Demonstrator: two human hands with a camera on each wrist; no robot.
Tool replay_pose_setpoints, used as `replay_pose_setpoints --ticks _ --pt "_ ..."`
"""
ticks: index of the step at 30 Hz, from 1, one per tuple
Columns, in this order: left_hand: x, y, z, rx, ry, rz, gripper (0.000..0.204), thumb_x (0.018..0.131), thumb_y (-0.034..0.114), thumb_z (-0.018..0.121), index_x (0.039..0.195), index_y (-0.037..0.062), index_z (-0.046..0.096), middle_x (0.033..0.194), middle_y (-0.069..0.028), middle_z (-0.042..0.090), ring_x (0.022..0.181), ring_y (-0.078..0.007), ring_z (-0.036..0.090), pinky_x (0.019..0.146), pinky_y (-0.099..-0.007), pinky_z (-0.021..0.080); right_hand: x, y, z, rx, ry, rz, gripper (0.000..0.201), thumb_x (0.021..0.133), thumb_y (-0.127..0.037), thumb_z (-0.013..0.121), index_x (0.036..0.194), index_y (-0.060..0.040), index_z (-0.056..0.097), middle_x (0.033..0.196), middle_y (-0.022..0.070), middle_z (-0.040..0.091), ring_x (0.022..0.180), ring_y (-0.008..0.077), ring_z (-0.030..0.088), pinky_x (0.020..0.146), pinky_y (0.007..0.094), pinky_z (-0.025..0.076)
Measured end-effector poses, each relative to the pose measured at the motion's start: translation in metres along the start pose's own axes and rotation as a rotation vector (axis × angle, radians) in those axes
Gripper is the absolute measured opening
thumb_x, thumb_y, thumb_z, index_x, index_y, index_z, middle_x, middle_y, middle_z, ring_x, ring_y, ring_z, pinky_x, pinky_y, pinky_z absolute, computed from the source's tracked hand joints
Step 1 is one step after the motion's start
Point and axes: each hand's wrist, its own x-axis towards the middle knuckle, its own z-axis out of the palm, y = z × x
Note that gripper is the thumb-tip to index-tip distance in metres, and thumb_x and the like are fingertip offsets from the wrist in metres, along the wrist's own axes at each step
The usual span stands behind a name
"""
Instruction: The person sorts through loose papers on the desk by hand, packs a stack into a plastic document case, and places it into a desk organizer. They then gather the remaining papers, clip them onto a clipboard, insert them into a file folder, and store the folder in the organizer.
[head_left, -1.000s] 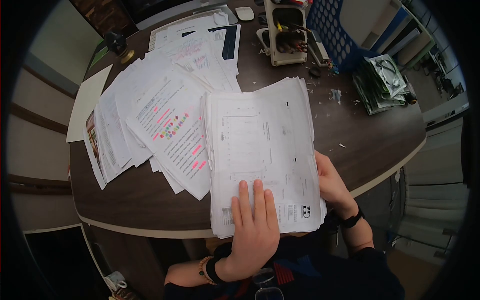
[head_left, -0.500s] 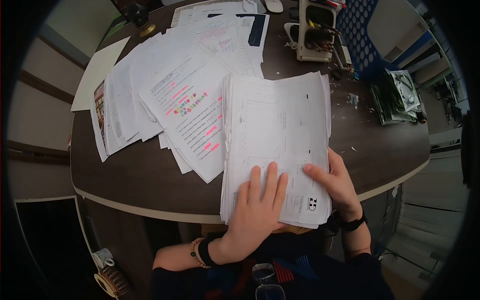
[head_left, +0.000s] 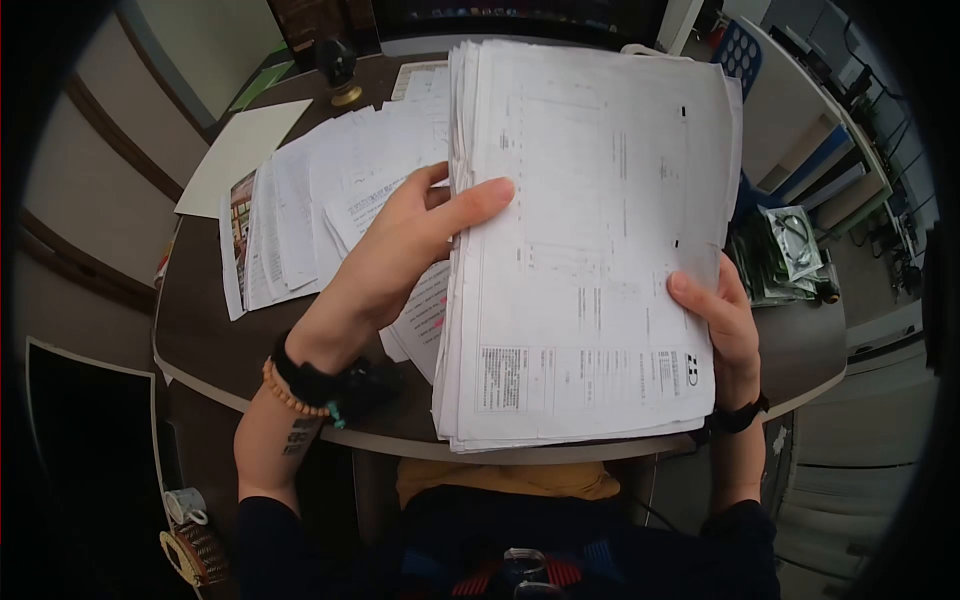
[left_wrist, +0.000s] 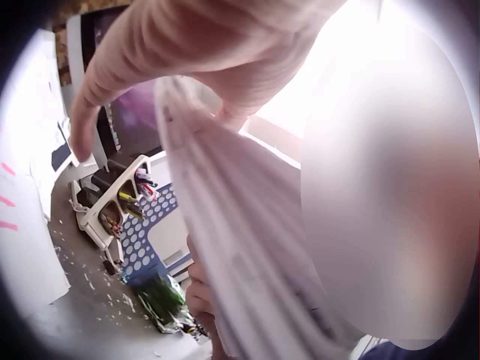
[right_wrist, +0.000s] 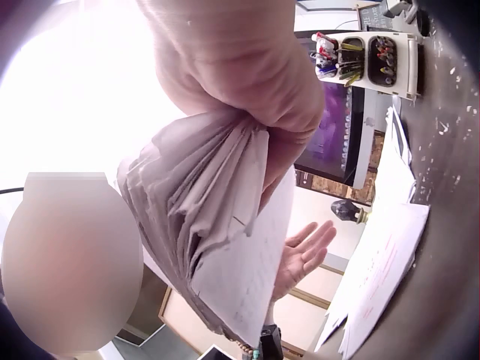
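A thick stack of printed papers (head_left: 590, 240) is held up over the desk's front edge, its sheets fanned at the side in the right wrist view (right_wrist: 191, 195). The right hand (head_left: 725, 315) grips its right edge, thumb on the top sheet and fingers behind. At the left edge is the left hand (head_left: 395, 245), its thumb over the top sheet. The right wrist view shows the left hand's fingers (right_wrist: 321, 238) extended and spread, palm visible. Blur in the left wrist view hides how firmly the thumb touches the stack (left_wrist: 232, 240).
Loose papers (head_left: 290, 220) overlap on the desk's left, some marked pink. A dark ornament (head_left: 338, 70) stands behind them. Green packets (head_left: 785, 265) lie at the right. The left wrist view shows a pen organizer (left_wrist: 112, 202) and a blue perforated holder (left_wrist: 139, 247).
The stack has risen from the desk's front edge towards the head camera. The left hand has left the top sheet's lower part and moved to the left edge; the right hand rose with the stack.
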Motion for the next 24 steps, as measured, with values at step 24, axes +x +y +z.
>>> replay_pose_setpoints --ticks 24 --pt "0.017 -0.03 0.044 -0.13 -0.002 0.471 0.027 0.085 0.008 0.071 0.109 -0.0026 0.064 0.098 -0.0083 0.069 0.088 -0.0134 0.064 0.075 -0.0272 0.053 0.035 0.034 -0.02 -0.509 0.043 -0.176 0.043 0.076 -0.015 0.079 0.114 -0.0015 0.062 0.106 0.0057 0.063 0.098 0.0168 0.058 0.084 0.0317 0.049"
